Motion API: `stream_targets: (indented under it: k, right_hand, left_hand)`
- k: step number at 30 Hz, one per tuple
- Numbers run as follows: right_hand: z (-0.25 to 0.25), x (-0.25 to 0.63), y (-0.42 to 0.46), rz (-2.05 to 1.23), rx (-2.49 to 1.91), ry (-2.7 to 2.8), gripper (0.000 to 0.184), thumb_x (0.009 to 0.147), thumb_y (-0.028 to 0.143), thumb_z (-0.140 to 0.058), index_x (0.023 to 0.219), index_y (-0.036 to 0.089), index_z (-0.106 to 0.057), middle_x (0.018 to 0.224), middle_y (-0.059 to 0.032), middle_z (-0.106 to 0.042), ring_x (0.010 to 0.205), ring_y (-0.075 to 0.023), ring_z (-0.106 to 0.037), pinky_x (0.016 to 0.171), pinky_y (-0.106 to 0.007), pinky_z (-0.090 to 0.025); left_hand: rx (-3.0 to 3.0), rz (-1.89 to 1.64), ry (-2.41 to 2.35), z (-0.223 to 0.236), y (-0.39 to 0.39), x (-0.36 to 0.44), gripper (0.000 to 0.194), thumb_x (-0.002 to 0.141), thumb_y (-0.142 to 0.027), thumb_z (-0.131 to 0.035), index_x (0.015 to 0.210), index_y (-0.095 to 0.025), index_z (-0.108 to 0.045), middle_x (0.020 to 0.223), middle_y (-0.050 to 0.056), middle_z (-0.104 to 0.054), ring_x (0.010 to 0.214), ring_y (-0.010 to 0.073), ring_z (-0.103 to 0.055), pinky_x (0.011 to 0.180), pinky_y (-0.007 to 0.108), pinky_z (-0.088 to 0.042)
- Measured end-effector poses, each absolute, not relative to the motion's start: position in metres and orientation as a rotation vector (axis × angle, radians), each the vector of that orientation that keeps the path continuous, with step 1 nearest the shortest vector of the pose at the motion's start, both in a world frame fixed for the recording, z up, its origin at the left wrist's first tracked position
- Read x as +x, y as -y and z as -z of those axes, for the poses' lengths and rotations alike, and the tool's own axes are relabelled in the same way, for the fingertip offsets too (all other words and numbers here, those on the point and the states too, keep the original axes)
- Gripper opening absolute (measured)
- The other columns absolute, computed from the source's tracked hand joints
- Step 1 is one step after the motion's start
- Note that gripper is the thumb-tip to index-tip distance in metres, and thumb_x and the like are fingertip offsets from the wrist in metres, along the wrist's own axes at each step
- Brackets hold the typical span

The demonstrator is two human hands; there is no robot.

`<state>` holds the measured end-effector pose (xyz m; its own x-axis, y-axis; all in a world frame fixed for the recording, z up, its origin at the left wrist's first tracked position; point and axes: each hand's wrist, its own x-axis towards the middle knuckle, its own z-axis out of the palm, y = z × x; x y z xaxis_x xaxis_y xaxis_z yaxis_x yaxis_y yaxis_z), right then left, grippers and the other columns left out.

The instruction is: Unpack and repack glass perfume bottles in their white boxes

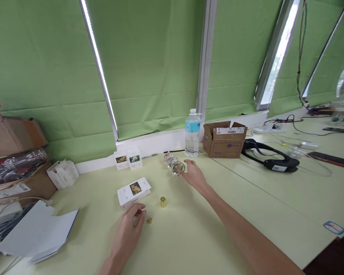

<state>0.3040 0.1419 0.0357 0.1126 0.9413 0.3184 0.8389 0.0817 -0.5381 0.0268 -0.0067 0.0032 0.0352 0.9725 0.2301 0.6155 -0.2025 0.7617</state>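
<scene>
Partly hidden: glass bottle (173, 163) behind right fingertips (185, 172)

Daylight glares past the green blinds (157, 65); wide-angle distortion bends the edges.

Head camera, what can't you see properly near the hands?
In the head view:
- Left hand: it is curled, so its palm is hidden.
- Small gold piece: too small to name.
- Clear bottle: shine blurs what is inside.
- White box: its small print is too tiny.
- Cardboard box: the left edge cuts it off.
</scene>
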Motion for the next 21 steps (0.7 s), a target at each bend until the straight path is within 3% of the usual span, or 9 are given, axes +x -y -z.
stream_targets:
  k: [3, 8, 11, 14, 17, 21]
  right_hand:
    - [-0.051, 0.297, -0.131, -0.251, -1.698, 1.864, 0.029, 0.090, 0.032, -0.047, 0.105, 0.016, -0.064, 0.104, -0.0139, -0.066, 0.098, -0.0257, -0.062, 0.081, -0.032, -0.041]
    - [-0.054, 0.264, -0.095, -0.481, -1.433, 2.224, 0.031, 0.079, 0.047, -0.064, 0.097, 0.022, -0.068, 0.087, -0.0029, -0.070, 0.076, -0.0173, -0.063, 0.065, -0.024, -0.042]
    - [-0.046, 0.246, -0.072, -0.550, -1.232, 2.462, 0.039, 0.074, 0.044, -0.070, 0.105, 0.021, -0.065, 0.100, -0.0058, -0.068, 0.085, -0.0197, -0.062, 0.067, -0.025, -0.042]
    - [-0.040, 0.238, -0.066, -0.503, -1.164, 2.546, 0.024, 0.079, 0.025, -0.062, 0.103, 0.020, -0.065, 0.105, -0.0063, -0.066, 0.092, -0.0192, -0.061, 0.074, -0.024, -0.041]
    - [-0.040, 0.246, -0.080, -0.433, -1.256, 2.478, 0.019, 0.081, 0.015, -0.055, 0.097, 0.019, -0.064, 0.102, -0.0074, -0.066, 0.095, -0.0195, -0.060, 0.080, -0.025, -0.039]
    - [-0.042, 0.273, -0.110, -0.309, -1.516, 2.270, 0.029, 0.084, 0.011, -0.049, 0.111, 0.013, -0.057, 0.104, -0.0147, -0.063, 0.096, -0.0244, -0.059, 0.077, -0.029, -0.038]
  left_hand:
    - [1.934, -1.017, -1.614, -0.004, 0.007, 0.028, 0.024, 0.093, -0.040, -0.043, 0.099, -0.026, -0.061, 0.104, 0.004, -0.066, 0.092, 0.0195, -0.064, 0.079, 0.031, -0.051]
    - [2.058, -0.977, -1.646, -0.003, 0.008, 0.030, 0.024, 0.095, -0.036, -0.039, 0.101, -0.027, -0.060, 0.107, 0.003, -0.065, 0.096, 0.0188, -0.063, 0.082, 0.031, -0.049]
    - [2.082, -0.974, -1.651, -0.002, 0.008, 0.030, 0.023, 0.095, -0.035, -0.039, 0.101, -0.027, -0.060, 0.107, 0.002, -0.065, 0.096, 0.0180, -0.063, 0.083, 0.030, -0.049]
    - [2.099, -0.978, -1.645, -0.003, 0.007, 0.029, 0.022, 0.095, -0.034, -0.040, 0.100, -0.027, -0.060, 0.106, 0.002, -0.066, 0.094, 0.0171, -0.064, 0.082, 0.029, -0.050]
    - [2.123, -0.975, -1.644, -0.002, 0.007, 0.028, 0.022, 0.095, -0.034, -0.040, 0.100, -0.027, -0.060, 0.105, 0.002, -0.066, 0.094, 0.0171, -0.065, 0.083, 0.028, -0.050]
    - [2.127, -0.967, -1.667, 0.000, 0.006, 0.027, 0.022, 0.095, -0.034, -0.039, 0.100, -0.027, -0.060, 0.107, 0.002, -0.066, 0.096, 0.0176, -0.064, 0.083, 0.029, -0.050]
